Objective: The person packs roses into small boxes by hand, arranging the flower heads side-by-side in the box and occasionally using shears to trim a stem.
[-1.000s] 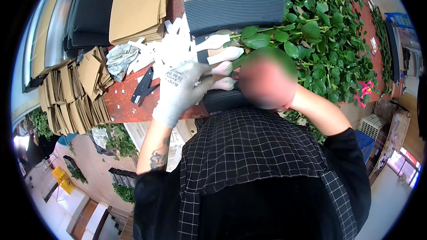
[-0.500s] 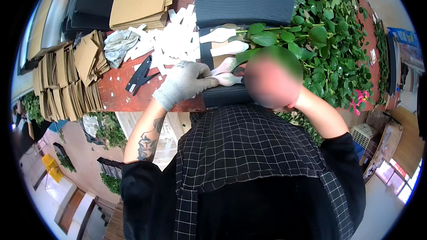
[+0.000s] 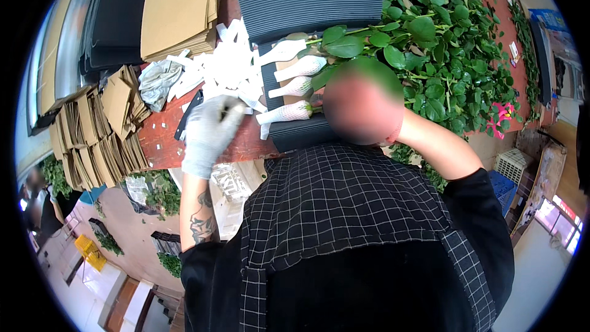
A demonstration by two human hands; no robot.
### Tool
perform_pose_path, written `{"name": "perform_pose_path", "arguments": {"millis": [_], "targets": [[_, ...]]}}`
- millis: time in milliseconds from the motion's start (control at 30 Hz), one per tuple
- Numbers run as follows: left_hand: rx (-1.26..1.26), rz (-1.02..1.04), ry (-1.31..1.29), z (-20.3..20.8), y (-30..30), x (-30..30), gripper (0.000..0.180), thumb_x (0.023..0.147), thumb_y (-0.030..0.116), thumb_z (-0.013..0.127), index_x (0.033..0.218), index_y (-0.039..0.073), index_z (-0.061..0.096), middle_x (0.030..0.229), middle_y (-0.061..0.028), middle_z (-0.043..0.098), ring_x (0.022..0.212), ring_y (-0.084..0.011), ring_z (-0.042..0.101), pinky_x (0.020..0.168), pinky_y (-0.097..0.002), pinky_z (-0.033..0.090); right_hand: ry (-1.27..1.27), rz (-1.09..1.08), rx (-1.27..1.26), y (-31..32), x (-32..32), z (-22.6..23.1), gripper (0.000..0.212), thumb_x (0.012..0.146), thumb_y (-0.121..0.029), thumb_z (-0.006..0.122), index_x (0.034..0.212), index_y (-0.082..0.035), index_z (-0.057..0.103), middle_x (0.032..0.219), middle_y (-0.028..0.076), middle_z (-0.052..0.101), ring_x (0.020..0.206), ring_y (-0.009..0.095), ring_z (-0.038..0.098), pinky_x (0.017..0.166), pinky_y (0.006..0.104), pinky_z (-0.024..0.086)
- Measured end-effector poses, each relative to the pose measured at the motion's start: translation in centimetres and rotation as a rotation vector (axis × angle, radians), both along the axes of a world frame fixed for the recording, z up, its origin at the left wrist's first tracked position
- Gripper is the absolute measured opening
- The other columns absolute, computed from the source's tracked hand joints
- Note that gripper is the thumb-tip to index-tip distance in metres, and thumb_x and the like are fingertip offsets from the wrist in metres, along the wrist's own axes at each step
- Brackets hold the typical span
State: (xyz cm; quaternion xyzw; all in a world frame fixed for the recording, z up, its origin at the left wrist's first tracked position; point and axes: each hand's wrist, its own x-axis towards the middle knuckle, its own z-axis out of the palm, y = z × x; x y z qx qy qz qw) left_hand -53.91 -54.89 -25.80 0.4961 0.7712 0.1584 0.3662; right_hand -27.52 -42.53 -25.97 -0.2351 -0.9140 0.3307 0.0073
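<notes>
My left hand (image 3: 212,128), in a grey-white glove, is over the red table beside a pile of white strips (image 3: 230,67). Its fingers look curled but are smeared by motion. Partly behind the glove lies a black plier-like tool (image 3: 189,114). My right hand (image 3: 364,104) is covered by a blurred disc, so its fingers are hidden; it is by the stem end of the nearest flower bud (image 3: 286,112). This bud and several others (image 3: 301,67), each in a white mesh sleeve, lie in a row on black corrugated card (image 3: 268,80), with leafy stems running right.
A ridged black card piece (image 3: 310,7) stands behind the buds. Leafy stems (image 3: 442,55) cover the table's right side. Brown card stacks (image 3: 181,9), small folded card pieces (image 3: 92,135) and a crumpled grey bag (image 3: 158,83) are at the left. The red table's front edge (image 3: 236,150) is close.
My left hand has left the nearest bud and moved left to beside the black tool. The bud now lies in the row. My right hand stays by the stems. The view has shifted slightly.
</notes>
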Motion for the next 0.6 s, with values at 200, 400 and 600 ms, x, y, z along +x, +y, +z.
{"name": "perform_pose_path", "arguments": {"millis": [200, 400, 600], "targets": [[0.048, -0.097, -0.437, -1.7, -0.3, 2.4, 0.02, 0.084, 0.02, 0.065, 0.098, 0.006, 0.069, 0.078, -0.0059, 0.067, 0.065, -0.0129, 0.061, 0.064, -0.0293, 0.051, 0.064, -0.054, -0.314, 0.1, 0.4, 0.1, 0.026, 0.079, -0.019, 0.066, 0.103, -0.011, 0.065, 0.099, 0.012, 0.067, 0.099, 0.031, 0.062, 0.085, 0.0421, 0.051], [0.241, -0.009, 0.26, -1.4, -1.9, -1.8, 0.019, 0.087, 0.011, 0.061, 0.104, 0.007, 0.068, 0.095, -0.0094, 0.069, 0.075, -0.0214, 0.068, 0.067, -0.0343, 0.053, 0.106, -0.065, -0.256, 0.0, 0.5, -0.3, 0.025, 0.079, -0.018, 0.065, 0.103, -0.012, 0.065, 0.097, 0.012, 0.067, 0.095, 0.032, 0.063, 0.084, 0.0429, 0.052], [0.245, -0.475, 0.049, 3.3, -0.4, 8.2, 0.034, 0.083, 0.021, 0.066, 0.116, 0.011, 0.065, 0.124, -0.01, 0.063, 0.098, -0.0254, 0.066, 0.082, -0.0344, 0.053, -0.218, 0.16, 0.185, 0.2, -1.0, 3.2, 0.025, 0.08, -0.019, 0.062, 0.103, -0.012, 0.063, 0.089, 0.011, 0.064, 0.084, 0.031, 0.065, 0.072, 0.0419, 0.053]]}}
